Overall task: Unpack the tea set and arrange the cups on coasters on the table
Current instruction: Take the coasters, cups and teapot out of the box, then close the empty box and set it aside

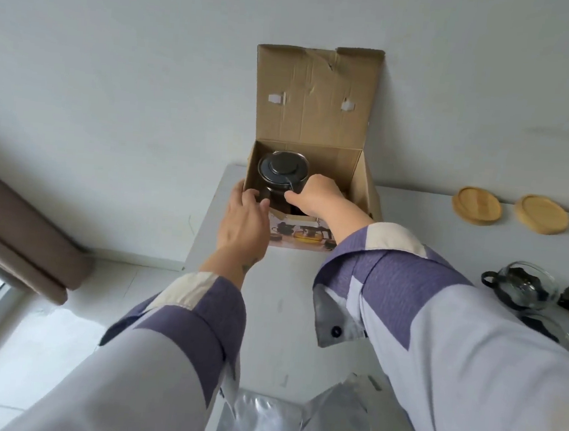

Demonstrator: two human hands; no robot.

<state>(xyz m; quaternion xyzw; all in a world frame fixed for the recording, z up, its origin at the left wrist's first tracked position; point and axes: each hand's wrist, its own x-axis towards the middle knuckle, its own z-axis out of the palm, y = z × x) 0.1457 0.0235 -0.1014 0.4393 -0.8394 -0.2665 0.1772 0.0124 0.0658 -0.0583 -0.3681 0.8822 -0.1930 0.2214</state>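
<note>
Teapot: rounded glass body under a dark, smooth round lid, sitting in the left half of the open box.
Right hand: your grip is closed around the pot's dark handle, fingers curled tight.
Left hand: fingers spread and hooked over the box's near left rim, steadying it rather than holding anything.
Box: creased brown cardboard, flap standing upright against the wall, printed photo of the set on its near face.
Coasters: two round pale wooden discs with raised rims, side by side, well to the right of the box.
Cups: clear glass with dark handles, grouped at your right edge of view.
Surface: smooth, white.
Packaging: crinkled silvery plastic lies nearest you.
</note>
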